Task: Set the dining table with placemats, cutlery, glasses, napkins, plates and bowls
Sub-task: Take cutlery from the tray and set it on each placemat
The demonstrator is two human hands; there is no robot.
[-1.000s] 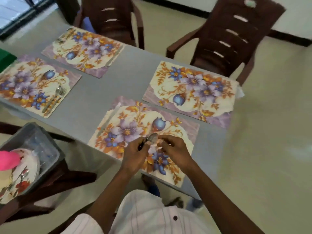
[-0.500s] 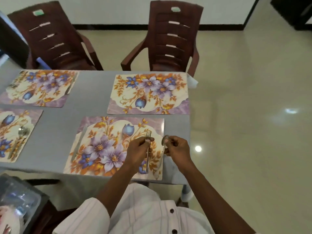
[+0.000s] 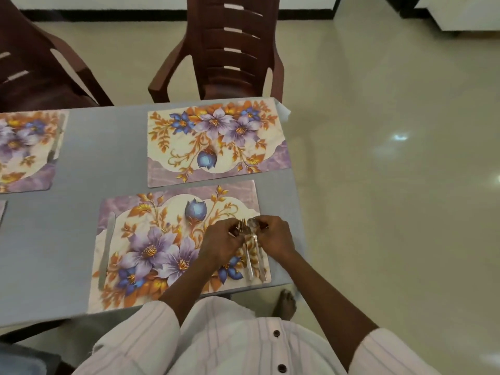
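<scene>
Pinching one fork (image 3: pixel 247 257), the left hand (image 3: pixel 220 246) is resting beside the right hand (image 3: pixel 276 239), pinching one spoon (image 3: pixel 253 226), on the placemat (image 3: pixel 121 208) by the counter's (image 3: pixel 54 239) right edge.

The placemats (image 3: pixel 151 247) are cream, printed with purple and blue flowers, orange leaves and a lilac marbled edge, on a grey-blue bench (image 3: pixel 94 158). The chairs (image 3: pixel 230 63) are dark reddish brown, the shirt (image 3: pixel 230 342) white with thin stripes.
</scene>
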